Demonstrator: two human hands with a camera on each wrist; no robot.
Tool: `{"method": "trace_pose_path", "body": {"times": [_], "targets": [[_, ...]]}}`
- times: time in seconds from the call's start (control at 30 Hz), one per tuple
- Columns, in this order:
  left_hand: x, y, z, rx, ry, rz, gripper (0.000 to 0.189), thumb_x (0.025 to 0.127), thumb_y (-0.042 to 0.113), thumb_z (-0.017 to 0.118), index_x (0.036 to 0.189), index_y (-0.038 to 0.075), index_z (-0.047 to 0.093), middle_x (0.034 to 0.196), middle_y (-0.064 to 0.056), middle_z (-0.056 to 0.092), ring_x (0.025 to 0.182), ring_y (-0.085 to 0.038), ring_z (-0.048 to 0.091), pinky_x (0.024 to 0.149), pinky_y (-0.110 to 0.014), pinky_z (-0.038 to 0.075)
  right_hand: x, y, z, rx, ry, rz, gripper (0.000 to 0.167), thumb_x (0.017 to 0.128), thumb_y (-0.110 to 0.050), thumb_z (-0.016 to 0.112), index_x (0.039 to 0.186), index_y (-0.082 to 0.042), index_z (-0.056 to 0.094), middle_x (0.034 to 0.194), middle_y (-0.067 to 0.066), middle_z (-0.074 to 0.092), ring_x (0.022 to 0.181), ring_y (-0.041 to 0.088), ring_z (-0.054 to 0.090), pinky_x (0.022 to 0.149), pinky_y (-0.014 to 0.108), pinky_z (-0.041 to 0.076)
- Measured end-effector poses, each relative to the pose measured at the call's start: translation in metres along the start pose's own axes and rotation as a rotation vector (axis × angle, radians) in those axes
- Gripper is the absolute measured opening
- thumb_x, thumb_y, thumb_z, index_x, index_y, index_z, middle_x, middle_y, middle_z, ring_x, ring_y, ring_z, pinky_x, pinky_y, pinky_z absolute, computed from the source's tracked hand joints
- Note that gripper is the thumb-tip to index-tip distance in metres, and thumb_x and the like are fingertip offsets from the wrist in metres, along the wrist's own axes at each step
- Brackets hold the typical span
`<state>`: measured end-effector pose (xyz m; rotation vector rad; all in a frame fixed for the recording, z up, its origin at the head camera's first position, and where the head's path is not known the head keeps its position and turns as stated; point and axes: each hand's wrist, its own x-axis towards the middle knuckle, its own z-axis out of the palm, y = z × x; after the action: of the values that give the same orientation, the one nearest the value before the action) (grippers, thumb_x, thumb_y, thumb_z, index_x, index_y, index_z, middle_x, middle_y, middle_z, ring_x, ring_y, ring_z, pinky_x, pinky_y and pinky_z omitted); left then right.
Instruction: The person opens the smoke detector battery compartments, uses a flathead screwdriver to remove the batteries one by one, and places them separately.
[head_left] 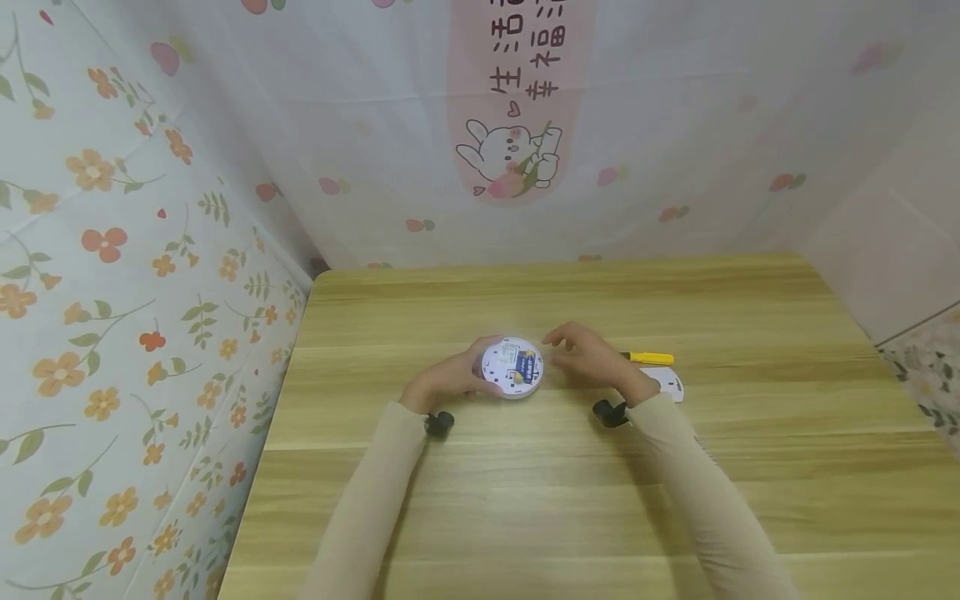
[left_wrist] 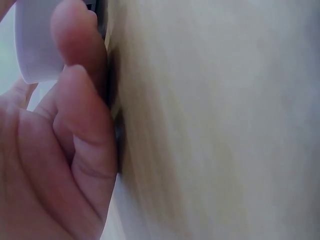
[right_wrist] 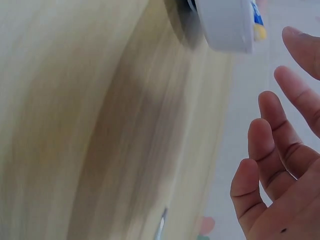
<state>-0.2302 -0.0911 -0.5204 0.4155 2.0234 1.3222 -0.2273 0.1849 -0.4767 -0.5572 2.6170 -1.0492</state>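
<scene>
A round white smoke alarm (head_left: 501, 379) is held by its edge in my left hand (head_left: 450, 375), with its back face up. Set into that face is a blue and yellow battery (head_left: 527, 367). The left wrist view shows the alarm's white side wall (left_wrist: 37, 45) above the curled fingers. My right hand (head_left: 588, 358) is just right of the alarm, fingers loosely bent and apart from it. In the right wrist view a gap separates those fingers (right_wrist: 274, 137) from the alarm's rim (right_wrist: 227, 27), and nothing lies between them.
Beyond my right wrist lie a yellow-handled tool (head_left: 651, 358) and a white plate with slots (head_left: 667, 383), partly covered by the wrist. The wooden table (head_left: 525, 500) meets a printed cloth (head_left: 337, 125) at its back and a flowered cloth (head_left: 135, 333) on the left.
</scene>
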Motion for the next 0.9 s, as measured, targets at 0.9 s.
{"method": "trace_pose_path", "body": {"times": [0.9], "targets": [[-0.001,0.003,0.002,0.018,0.010,0.021,0.095,0.075,0.036,0.082,0.148,0.042,0.021,0.135,-0.003,0.042,0.070,-0.017,0.046,0.060,-0.025,0.043,0.007,0.000,0.027,0.056,-0.015,-0.017,0.036,0.089,-0.017,0.067,0.123,-0.005,0.060,0.110,0.014,0.060,0.096,0.025,0.054,0.085,0.039,0.046]]}}
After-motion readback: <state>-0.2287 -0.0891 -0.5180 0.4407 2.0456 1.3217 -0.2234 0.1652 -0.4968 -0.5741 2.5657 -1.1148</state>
